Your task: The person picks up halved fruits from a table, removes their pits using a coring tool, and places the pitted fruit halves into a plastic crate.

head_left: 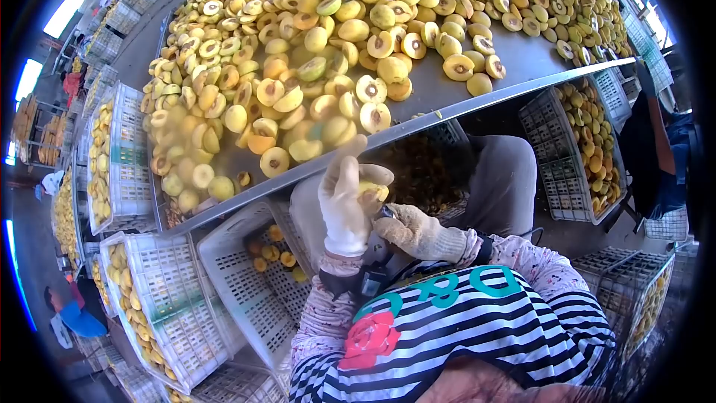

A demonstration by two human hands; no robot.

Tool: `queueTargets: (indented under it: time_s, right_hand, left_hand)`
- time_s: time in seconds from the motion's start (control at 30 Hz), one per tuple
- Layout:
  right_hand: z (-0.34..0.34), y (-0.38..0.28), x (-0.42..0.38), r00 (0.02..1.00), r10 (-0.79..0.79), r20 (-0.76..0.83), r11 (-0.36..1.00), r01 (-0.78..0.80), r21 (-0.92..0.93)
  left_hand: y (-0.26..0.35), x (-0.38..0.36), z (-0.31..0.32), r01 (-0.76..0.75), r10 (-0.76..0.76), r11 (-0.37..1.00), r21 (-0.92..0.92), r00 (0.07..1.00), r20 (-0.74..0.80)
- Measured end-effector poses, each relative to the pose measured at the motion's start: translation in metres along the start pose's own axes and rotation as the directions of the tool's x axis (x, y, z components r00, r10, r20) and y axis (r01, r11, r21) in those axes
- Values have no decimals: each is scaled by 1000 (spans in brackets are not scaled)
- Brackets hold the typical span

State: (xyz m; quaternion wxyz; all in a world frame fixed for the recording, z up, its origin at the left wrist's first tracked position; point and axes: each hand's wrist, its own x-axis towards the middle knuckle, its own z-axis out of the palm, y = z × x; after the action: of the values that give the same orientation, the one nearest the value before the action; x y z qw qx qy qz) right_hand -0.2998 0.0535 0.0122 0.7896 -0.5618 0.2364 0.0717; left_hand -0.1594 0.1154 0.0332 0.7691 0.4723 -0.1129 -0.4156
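My left hand (pixel 344 201), in a white glove, is closed around a yellow peach half (pixel 371 195) in front of my lap, its fingers pointing up toward the table edge. Close beside it, my right hand (pixel 418 230) in a beige knitted glove grips a small dark tool (pixel 386 212) against the fruit. Most of that tool is hidden by the fingers, so its exact kind does not show. Halved yellow peaches (pixel 317 67), many with brown pits or hollows, are heaped on the metal table (pixel 514 67) just beyond my hands.
The table's raised metal edge (pixel 418 126) runs in front of me. A white crate (pixel 253 283) with a few fruit pieces stands at my left, near a fuller crate (pixel 168 306). Dark scraps (pixel 425 172) lie between my knees. Another filled crate (pixel 578 153) is at right.
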Motion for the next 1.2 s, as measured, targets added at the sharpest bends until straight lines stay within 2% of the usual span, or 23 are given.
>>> queueTargets:
  time_s: [0.1, 0.13, 0.17, 0.2, 0.33, 0.43, 0.47, 0.57, 0.6, 0.63, 0.7, 0.73, 0.83, 0.87, 0.9, 0.97, 1.0, 1.03, 1.07, 1.1, 1.13, 1.17, 1.2]
  right_hand:
    - [5, -6, -2, 996, -30, -81, 999, 26, -45]
    - [-4, -8, -2, 987, 61, 149, 966, -96, 240]
    - [-13, -9, -3, 920, 76, 385, 842, -266, 469]
    - [-11, -8, -7, 915, 57, 400, 791, -286, 541]
    - [-7, 1, 1, 975, 70, 212, 945, -133, 299]
    - [-16, 0, 2, 927, 49, 373, 816, -253, 520]
    - [-19, 1, 3, 920, 45, 389, 815, -259, 519]
    - [-11, 11, 8, 1000, -26, -12, 997, 27, 74]
    - [-13, 9, 6, 1000, -31, -2, 998, 31, 53]
    - [-19, 8, 7, 987, 20, 161, 976, -54, 209]
    - [-32, 6, 9, 877, 31, 480, 846, -279, 454]
    - [-33, 7, 8, 860, 15, 510, 827, -298, 477]
    - [-39, 24, 16, 752, -288, 593, 660, -293, 691]
    - [-40, 25, 13, 714, -307, 629, 604, -364, 709]
    - [-40, 26, 11, 674, -326, 662, 547, -437, 714]
    - [-44, 30, 9, 575, -431, 695, 403, -566, 719]
    - [-44, 29, 10, 489, -543, 682, 320, -631, 707]
    - [-44, 20, 3, 734, -376, 565, 259, -503, 825]
    - [-43, 11, -3, 905, -170, 391, 283, -335, 899]
    - [-48, 21, 7, 903, -190, 386, 332, -311, 890]
    - [-49, 18, 8, 956, -44, 292, 371, -255, 893]
    - [-48, 12, 8, 979, 97, 178, 418, -203, 885]
    - [-43, 1, 2, 980, 195, -26, 663, -112, 740]
  left_hand:
    - [-8, 7, -4, -61, 63, 998, -31, 995, 81]
    - [-11, 9, -6, -64, 73, 996, -63, 988, 139]
    - [-13, 11, -9, -67, 85, 993, -95, 977, 196]
    - [-13, 14, -11, -71, 102, 989, -130, 962, 252]
    - [-14, 24, -15, 1, 41, 993, -119, 936, 351]
    - [-14, 30, -18, 88, -56, 994, -61, 914, 401]
    - [-13, 32, -19, 126, -79, 989, -76, 891, 447]
    - [-9, 37, -17, 192, -185, 981, 35, 855, 485]
    - [-6, 39, -14, 203, -224, 975, 96, 848, 480]
    - [-3, 42, -13, 248, -272, 962, 116, 815, 512]
    - [4, 45, -10, 337, -366, 928, 162, 734, 572]
    - [4, 41, -1, 276, -332, 943, 184, 775, 538]
    - [-26, 53, 1, 380, -63, 853, -358, 756, 652]
    - [-41, 48, 3, 242, -10, 906, -347, 832, 554]
    - [-47, 42, 8, 225, -55, 900, -373, 908, 415]
    - [-41, 43, 6, 260, -201, 821, -508, 965, 168]
    - [-34, 41, 4, 203, -164, 828, -523, 979, 121]
    - [-26, 36, 0, 144, -127, 834, -533, 990, 68]
    - [-17, 32, -3, 73, -81, 912, -403, 997, -3]
    - [-8, 22, -9, -75, 74, 993, -93, 997, -10]
    - [1, 12, -14, -218, 227, 950, 226, 974, -17]
    - [18, 2, -21, -241, 269, 916, 319, 962, -45]
    - [38, -12, -28, -255, 335, 809, 530, 940, -58]
